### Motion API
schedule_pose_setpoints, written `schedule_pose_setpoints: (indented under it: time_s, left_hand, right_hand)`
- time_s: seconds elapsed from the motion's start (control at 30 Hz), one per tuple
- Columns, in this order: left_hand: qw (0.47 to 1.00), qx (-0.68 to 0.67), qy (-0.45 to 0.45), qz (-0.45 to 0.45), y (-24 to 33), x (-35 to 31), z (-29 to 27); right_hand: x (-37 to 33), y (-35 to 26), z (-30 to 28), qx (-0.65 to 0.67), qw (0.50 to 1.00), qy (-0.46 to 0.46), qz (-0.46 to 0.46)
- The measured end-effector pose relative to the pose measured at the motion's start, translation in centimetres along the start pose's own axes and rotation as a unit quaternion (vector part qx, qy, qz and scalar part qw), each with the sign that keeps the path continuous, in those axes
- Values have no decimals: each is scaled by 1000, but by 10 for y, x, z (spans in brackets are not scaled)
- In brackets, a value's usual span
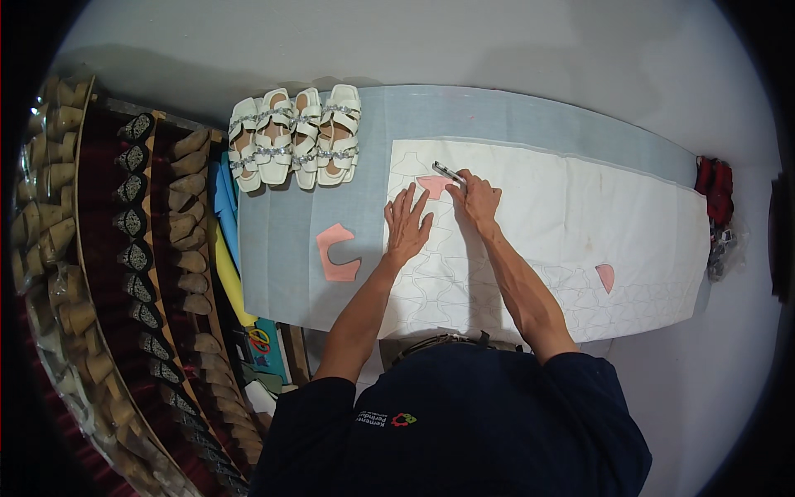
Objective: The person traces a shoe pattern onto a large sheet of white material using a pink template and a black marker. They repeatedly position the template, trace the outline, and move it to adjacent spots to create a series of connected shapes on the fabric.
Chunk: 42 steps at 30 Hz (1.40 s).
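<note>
A white sheet (546, 224) lies spread on the table, with many shoe-part outlines drawn on it in thin lines. Near its far left corner is a small pink pattern piece (434, 185). My left hand (407, 227) rests flat on the sheet, fingers spread, fingertips at the pattern's left edge. My right hand (478, 199) is closed round a slim silver pen (448, 172) at the pattern's right side; the pen slants up toward the far left, and its writing tip cannot be made out. A larger C-shaped pink pattern (331, 253) lies left of the sheet, and another small pink piece (606, 278) is on its right part.
White strappy sandals (298, 137) stand in a row at the table's far left. Racks of shoe lasts (189, 224) and patterned black shoe parts (132, 190) line the left side. Scissors (259, 338) with coloured handles lie below the table's left edge. Red items (715, 190) sit at the right end.
</note>
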<state>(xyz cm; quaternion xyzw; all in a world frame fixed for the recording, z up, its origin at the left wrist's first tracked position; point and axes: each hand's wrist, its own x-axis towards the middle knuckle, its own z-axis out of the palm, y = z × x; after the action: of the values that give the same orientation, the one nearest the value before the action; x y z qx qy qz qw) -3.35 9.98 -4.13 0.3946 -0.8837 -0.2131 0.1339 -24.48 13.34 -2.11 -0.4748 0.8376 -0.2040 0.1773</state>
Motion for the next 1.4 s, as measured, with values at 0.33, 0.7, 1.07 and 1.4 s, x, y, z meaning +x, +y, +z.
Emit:
schedule_pose_setpoints:
  time_s: [0.33, 0.7, 1.07, 1.4]
  left_hand:
    - [998, 35, -56, -10, 5, 8, -12]
    - [998, 47, -50, 4, 3, 2, -6]
    - [964, 91, -245, -59, 52, 55, -43]
    - [960, 31, -217, -177, 77, 52, 16]
  right_hand:
    - [0, 3, 4, -3, 1000, 9, -4]
    - [-2, 1, 1, -13, 1000, -1, -8]
    - [19, -7, -30, 118, 989, -52, 74]
    - [48, -32, -64, 383, 918, -104, -17]
